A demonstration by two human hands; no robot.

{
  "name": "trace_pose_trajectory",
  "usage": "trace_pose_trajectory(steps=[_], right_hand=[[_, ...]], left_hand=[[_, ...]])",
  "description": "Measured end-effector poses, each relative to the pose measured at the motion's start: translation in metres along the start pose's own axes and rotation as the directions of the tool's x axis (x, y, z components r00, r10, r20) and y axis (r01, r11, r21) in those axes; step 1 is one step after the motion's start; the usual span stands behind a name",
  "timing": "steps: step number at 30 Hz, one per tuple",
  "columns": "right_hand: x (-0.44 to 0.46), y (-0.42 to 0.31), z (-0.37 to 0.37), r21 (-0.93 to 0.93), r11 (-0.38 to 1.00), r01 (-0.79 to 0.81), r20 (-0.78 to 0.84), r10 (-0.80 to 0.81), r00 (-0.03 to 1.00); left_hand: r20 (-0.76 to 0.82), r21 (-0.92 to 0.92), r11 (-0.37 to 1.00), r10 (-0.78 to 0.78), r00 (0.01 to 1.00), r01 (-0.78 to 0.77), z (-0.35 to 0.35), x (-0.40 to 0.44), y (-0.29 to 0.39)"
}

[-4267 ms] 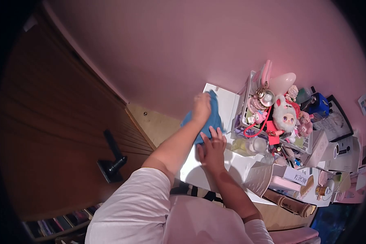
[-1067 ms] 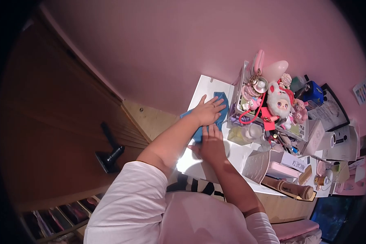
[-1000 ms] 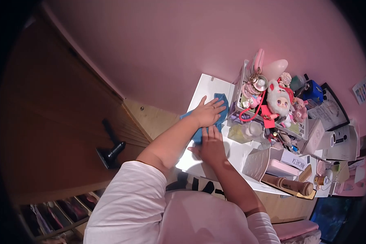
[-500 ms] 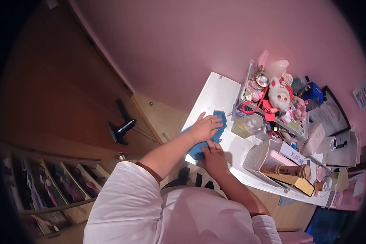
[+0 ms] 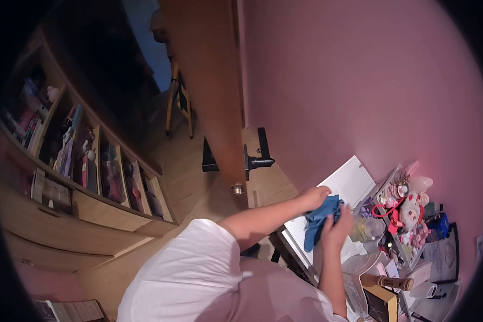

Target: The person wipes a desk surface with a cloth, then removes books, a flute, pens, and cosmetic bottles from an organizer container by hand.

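Observation:
A blue cloth (image 5: 317, 224) is bunched up over the white desk (image 5: 346, 180), its lower part hanging in folds. At the cloth's upper left edge, my left hand (image 5: 312, 198) is closed on it. My right hand (image 5: 336, 229) is at the cloth's right side, its fingers pointing up and smeared by motion; whether they grip the cloth cannot be made out. Just right of this hand stands a clear container with yellowish contents (image 5: 366, 228).
A white basket (image 5: 387, 180) on the desk holds a plush toy (image 5: 411, 213) and trinkets. An organizer (image 5: 354, 271) and a brown tube (image 5: 394, 283) are nearer. At left are a wooden door (image 5: 212, 91), cubby shelves (image 5: 99, 166) and a yellow-framed ladder (image 5: 178, 102).
The view has swung left, showing more shelves and the doorway. Both hands lay flat on the cloth before; now the cloth is gathered up, my left hand closed on it, my right hand beside it.

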State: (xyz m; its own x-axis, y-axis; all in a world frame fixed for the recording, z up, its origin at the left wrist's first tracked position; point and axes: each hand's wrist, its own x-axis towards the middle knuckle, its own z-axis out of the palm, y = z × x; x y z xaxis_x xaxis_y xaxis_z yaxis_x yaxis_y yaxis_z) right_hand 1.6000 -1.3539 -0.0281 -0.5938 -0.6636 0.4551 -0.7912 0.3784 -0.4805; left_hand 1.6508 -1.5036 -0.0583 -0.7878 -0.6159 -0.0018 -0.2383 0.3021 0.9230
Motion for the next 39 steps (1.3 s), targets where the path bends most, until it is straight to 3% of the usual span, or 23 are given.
trace_pose_trajectory(steps=[2, 3, 6, 7, 10, 12, 14, 16, 17, 20, 23, 26, 29, 33, 35, 39], right_hand=[[-0.015, 0.005, 0.033, -0.152, 0.988, 0.015, 0.225, 0.02, 0.974], [-0.02, 0.011, 0.046, -0.25, 0.963, 0.099, 0.173, -0.056, 0.983], [-0.001, 0.032, 0.05, -0.036, 0.998, 0.05, 0.283, -0.037, 0.958], [0.013, 0.034, 0.052, 0.014, 0.999, 0.033, 0.199, -0.035, 0.979], [0.063, 0.027, 0.046, -0.014, 0.997, -0.07, -0.079, 0.069, 0.995], [0.097, 0.038, 0.059, -0.067, 0.997, -0.034, -0.187, 0.021, 0.982], [0.125, 0.06, 0.08, -0.194, 0.977, -0.09, -0.178, 0.055, 0.982], [0.142, 0.062, 0.085, -0.23, 0.931, -0.283, -0.011, 0.288, 0.958], [0.147, 0.064, 0.087, -0.309, 0.847, -0.433, 0.105, 0.483, 0.869], [0.14, 0.065, 0.102, -0.416, 0.79, -0.45, 0.156, 0.549, 0.821], [0.122, 0.069, 0.101, -0.446, 0.851, -0.277, 0.221, 0.404, 0.888], [0.102, 0.06, 0.095, -0.389, 0.897, -0.209, 0.256, 0.323, 0.911], [0.07, 0.038, 0.09, -0.34, 0.936, -0.094, 0.27, 0.192, 0.943], [0.025, -0.005, 0.071, -0.221, 0.975, 0.004, 0.414, 0.09, 0.906], [-0.006, -0.012, 0.069, -0.154, 0.981, 0.114, 0.376, -0.048, 0.925], [-0.048, -0.026, 0.032, -0.001, 0.982, 0.187, 0.424, -0.169, 0.89]], left_hand=[[-0.042, -0.045, 0.999, -0.029, 0.999, 0.027, -0.002, -0.014, -0.005], [-0.01, -0.021, 0.999, -0.047, 0.999, 0.047, -0.007, -0.022, 0.0], [-0.041, 0.048, 0.998, 0.044, 0.998, -0.042, -0.002, -0.041, -0.006], [0.052, 0.002, 0.999, 0.036, 0.998, -0.036, -0.007, -0.048, 0.001], [0.046, 0.084, 0.986, 0.141, 0.989, -0.144, -0.002, -0.053, -0.005], [0.11, 0.112, 0.985, 0.122, 0.986, -0.135, -0.002, -0.053, -0.006], [0.171, 0.152, 0.978, 0.115, 0.979, -0.142, -0.004, -0.054, -0.007], [0.183, 0.155, 0.977, 0.115, 0.976, -0.144, -0.005, -0.056, -0.007], [0.175, 0.144, 0.98, 0.111, 0.978, -0.137, -0.005, -0.057, -0.009], [0.146, 0.126, 0.983, 0.111, 0.983, -0.13, -0.006, -0.057, -0.018], [0.028, 0.123, 0.967, 0.22, 0.975, -0.222, -0.001, -0.057, -0.032], [-0.122, 0.109, 0.944, 0.324, 0.938, -0.311, 0.002, -0.059, -0.037], [-0.137, -0.047, 0.971, 0.225, 0.965, -0.233, -0.006, -0.067, -0.014], [-0.205, 0.022, 0.958, 0.284, 0.937, -0.285, -0.002, -0.06, -0.029], [-0.25, 0.03, 0.951, 0.306, 0.919, -0.308, -0.001, -0.058, -0.037], [-0.174, -0.183, 0.973, 0.106, 0.979, -0.138, -0.007, -0.064, -0.028]])
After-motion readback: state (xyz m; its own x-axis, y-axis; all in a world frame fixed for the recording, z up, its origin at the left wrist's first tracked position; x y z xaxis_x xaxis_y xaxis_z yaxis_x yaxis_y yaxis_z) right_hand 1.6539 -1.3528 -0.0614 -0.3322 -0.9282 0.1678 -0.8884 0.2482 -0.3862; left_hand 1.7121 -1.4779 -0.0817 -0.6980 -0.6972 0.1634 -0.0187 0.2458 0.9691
